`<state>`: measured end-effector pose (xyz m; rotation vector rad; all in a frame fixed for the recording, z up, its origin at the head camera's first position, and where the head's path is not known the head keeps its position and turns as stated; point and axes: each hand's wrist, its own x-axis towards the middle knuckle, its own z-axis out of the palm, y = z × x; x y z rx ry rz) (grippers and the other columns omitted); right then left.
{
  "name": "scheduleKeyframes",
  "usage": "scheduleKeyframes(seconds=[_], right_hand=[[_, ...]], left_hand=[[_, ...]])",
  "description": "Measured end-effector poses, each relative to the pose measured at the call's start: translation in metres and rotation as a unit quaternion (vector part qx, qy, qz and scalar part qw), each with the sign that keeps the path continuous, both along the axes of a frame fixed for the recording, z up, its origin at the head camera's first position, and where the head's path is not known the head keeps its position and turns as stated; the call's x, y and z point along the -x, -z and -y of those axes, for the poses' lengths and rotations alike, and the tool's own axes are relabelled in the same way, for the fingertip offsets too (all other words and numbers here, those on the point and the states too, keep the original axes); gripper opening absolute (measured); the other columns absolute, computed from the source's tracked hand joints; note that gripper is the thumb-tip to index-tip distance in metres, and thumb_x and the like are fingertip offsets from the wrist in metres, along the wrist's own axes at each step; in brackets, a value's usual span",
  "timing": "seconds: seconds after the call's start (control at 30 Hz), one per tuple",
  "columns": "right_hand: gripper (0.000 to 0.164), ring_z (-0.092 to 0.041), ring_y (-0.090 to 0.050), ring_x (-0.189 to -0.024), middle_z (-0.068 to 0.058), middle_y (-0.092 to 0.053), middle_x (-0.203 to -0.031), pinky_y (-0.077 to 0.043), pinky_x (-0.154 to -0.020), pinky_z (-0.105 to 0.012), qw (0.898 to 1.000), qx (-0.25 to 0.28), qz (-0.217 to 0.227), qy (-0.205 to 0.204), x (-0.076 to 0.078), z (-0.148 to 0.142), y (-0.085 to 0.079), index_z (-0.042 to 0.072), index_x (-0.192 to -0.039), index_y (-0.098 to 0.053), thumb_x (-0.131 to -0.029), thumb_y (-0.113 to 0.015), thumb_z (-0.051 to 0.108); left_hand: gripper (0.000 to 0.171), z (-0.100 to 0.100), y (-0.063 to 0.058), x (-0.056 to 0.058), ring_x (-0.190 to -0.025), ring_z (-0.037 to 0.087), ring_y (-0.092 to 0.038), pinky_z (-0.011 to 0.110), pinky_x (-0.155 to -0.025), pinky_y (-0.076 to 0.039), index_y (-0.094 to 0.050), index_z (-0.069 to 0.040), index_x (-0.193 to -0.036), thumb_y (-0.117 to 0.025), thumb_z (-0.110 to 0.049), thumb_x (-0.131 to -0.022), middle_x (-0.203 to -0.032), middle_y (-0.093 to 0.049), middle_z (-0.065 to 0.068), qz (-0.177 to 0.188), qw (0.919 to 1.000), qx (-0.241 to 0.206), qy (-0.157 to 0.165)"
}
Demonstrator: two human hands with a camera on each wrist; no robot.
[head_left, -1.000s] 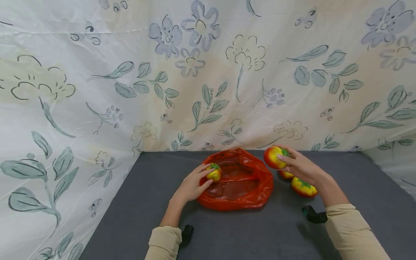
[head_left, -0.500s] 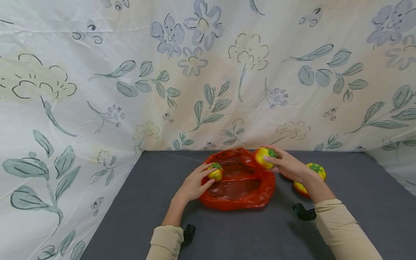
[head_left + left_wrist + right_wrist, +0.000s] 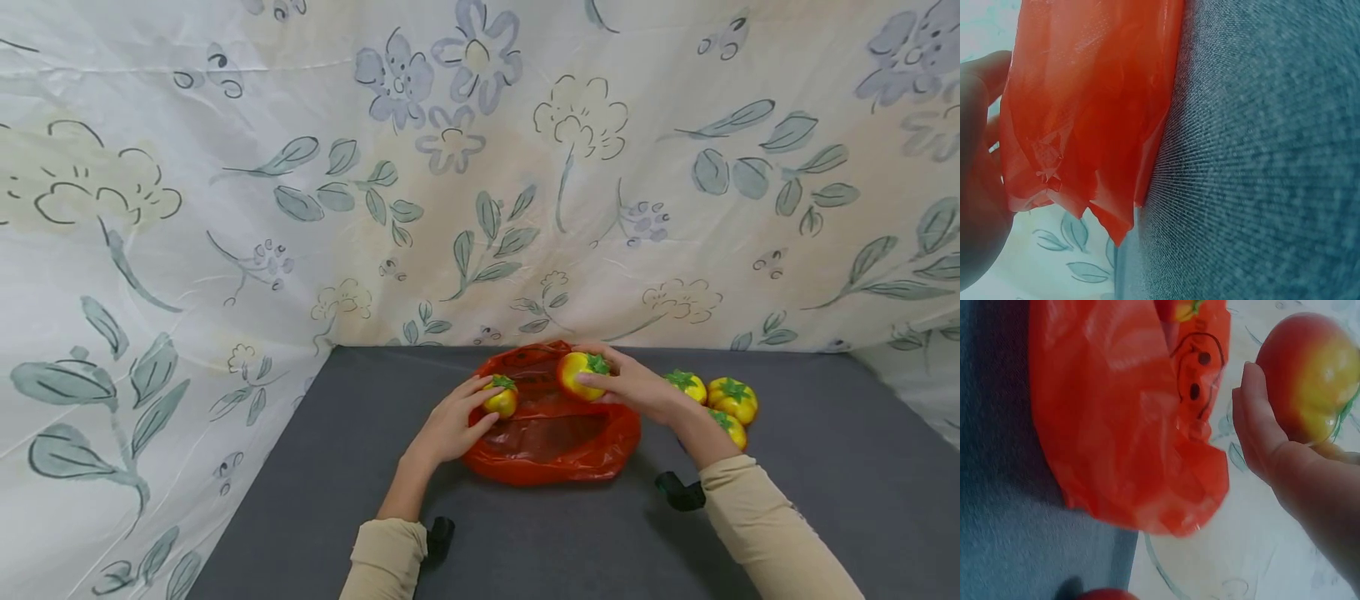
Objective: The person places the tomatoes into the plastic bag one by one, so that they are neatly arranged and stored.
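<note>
My left hand (image 3: 450, 425) grips a red-and-yellow persimmon-like fruit (image 3: 501, 397) with a green leafy top at the left rim of an open red plastic bag (image 3: 517, 471). In the left wrist view the bag's side (image 3: 1091, 94) covers this fruit and part of the fingers. Over the bag's right side, my right hand (image 3: 637, 387) holds a larger fruit (image 3: 577, 375) of the same kind between thumb and fingers. The right wrist view shows this fruit (image 3: 1310, 375) apart from the bag (image 3: 1110, 425), raised above its mouth.
Three similar fruits, a rear one (image 3: 684, 382), a right one (image 3: 735, 400) and a front one (image 3: 729, 428), sit close together on the dark grey table (image 3: 540, 542), right of the bag. A floral cloth (image 3: 480, 208) hangs behind and at both sides.
My right hand has carried its fruit leftward from beside the bag to above its opening, uncovering more of the fruits on the table. The left hand has stayed at the bag's left rim.
</note>
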<state>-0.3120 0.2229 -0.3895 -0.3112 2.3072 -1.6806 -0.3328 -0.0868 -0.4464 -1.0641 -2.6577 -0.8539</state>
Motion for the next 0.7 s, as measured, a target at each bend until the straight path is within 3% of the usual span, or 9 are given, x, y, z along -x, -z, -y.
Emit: scheduleKeyframes(seconds=[0.13,0.37,0.7], right_hand=[[0.072,-0.034,-0.044,-0.113,-0.018,-0.021,-0.149,-0.045,-0.092,-0.046,1.0,-0.02,-0.004,-0.007,0.003,0.01,0.007,0.01,-0.148,-0.029,-0.091,-0.064,0.037],[0.07,-0.03,-0.05,-0.113,-0.016,-0.04,-0.136,-0.047,-0.092,-0.044,0.999,-0.033,-0.001,-0.013,0.004,0.027,0.021,0.012,-0.145,-0.034,-0.089,-0.066,0.04],[0.069,-0.027,-0.052,-0.109,-0.013,-0.047,-0.128,-0.049,-0.09,-0.042,0.998,-0.037,-0.004,-0.043,0.003,0.049,0.032,0.009,-0.142,-0.038,-0.087,-0.069,0.037]], left_hand=[[0.043,0.0,0.001,0.001,-0.137,0.027,-0.03,0.052,-0.106,-0.03,-0.057,-0.013,-0.134,-0.064,-0.022,-0.093,-0.145,-0.043,0.009,-0.005,1.0,0.001,0.002],[0.043,0.0,0.003,0.003,-0.137,0.027,-0.03,0.052,-0.106,-0.03,-0.057,-0.013,-0.134,-0.064,-0.021,-0.092,-0.145,-0.043,0.009,-0.007,1.0,-0.002,0.005],[0.041,0.0,0.003,0.003,-0.138,0.027,-0.03,0.052,-0.106,-0.029,-0.057,-0.013,-0.134,-0.062,-0.017,-0.093,-0.145,-0.043,0.01,-0.009,0.9999,0.001,0.006]])
